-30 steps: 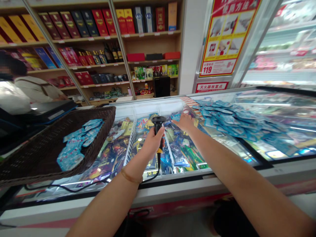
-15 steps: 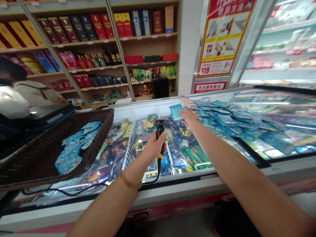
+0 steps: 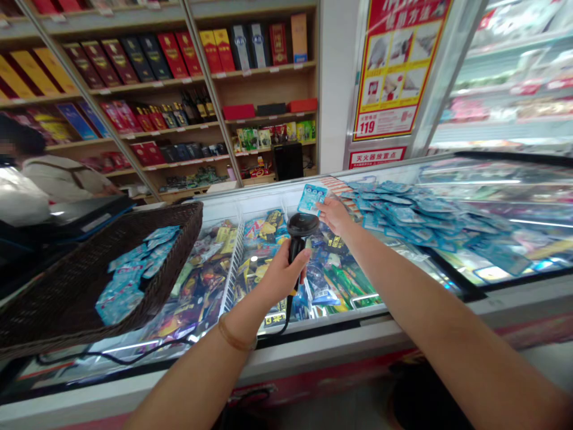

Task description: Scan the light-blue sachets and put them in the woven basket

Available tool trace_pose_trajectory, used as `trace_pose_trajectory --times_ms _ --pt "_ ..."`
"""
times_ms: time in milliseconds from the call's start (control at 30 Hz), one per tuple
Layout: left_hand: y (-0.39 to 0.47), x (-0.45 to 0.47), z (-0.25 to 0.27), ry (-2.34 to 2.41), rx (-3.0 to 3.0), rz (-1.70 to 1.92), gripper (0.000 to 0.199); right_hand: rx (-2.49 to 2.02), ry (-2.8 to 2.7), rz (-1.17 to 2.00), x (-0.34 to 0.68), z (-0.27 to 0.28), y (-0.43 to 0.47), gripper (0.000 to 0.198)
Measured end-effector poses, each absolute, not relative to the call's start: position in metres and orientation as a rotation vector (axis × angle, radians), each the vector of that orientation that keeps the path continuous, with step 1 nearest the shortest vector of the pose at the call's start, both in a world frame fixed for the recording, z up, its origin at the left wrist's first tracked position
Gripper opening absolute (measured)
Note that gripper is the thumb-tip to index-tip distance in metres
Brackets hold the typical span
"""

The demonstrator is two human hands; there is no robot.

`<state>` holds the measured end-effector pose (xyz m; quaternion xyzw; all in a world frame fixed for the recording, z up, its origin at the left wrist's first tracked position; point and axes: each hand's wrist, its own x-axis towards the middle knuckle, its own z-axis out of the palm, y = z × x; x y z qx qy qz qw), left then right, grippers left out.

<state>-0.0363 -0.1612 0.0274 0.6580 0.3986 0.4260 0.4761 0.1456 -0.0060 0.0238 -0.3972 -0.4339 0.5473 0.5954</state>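
Note:
My left hand (image 3: 285,272) is wrapped round the handle of a black barcode scanner (image 3: 302,226), held upright over the freezer with its head at the top. A cable runs down from its grip. Between the fingers of my right hand (image 3: 335,215) is a small blue packet (image 3: 311,199), pinched by its right edge just behind and above the scanner's head. To the right, a heap of similar blue packets (image 3: 412,212) lies on the freezer's glass. Several more blue packets (image 3: 134,269) lie in a brown wicker basket (image 3: 54,280) at the left.
Under my hands, the chest freezer (image 3: 358,328) holds colourful bagged goods parted by white wire dividers (image 3: 231,269). A black cable (image 3: 120,358) trails along its near side. Another person (image 3: 58,173) stands at the far left. Shelves of boxes (image 3: 264,71) line the back wall.
The scanner has come up and slightly right in my left hand. My right hand has moved the blue packet a little left, so packet and scanner head are closer together.

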Motion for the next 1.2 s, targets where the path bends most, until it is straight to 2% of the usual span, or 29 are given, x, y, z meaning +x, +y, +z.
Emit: trace_pose_trajectory --times_ms 233,600,933,1033,1200 --pt "-0.160 -0.035 0.024 0.963 1.615 1.036 0.044 -0.827 -0.925 1.368 0.145 0.022 -0.005 0.017" --pt "-0.160 -0.036 0.025 0.973 1.638 0.991 0.041 -0.754 -0.919 1.423 0.145 0.020 -0.006 0.035" --pt "-0.160 -0.036 0.024 0.968 1.628 0.985 0.039 -0.801 -0.985 1.437 0.143 0.026 -0.015 0.034" --pt "-0.159 -0.036 0.023 0.989 1.579 1.002 0.042 -0.806 -0.954 1.442 0.141 0.024 -0.015 0.027" --pt "-0.151 -0.040 0.032 1.095 1.340 1.213 0.045 -0.963 -0.860 1.426 0.119 0.019 -0.017 0.020"
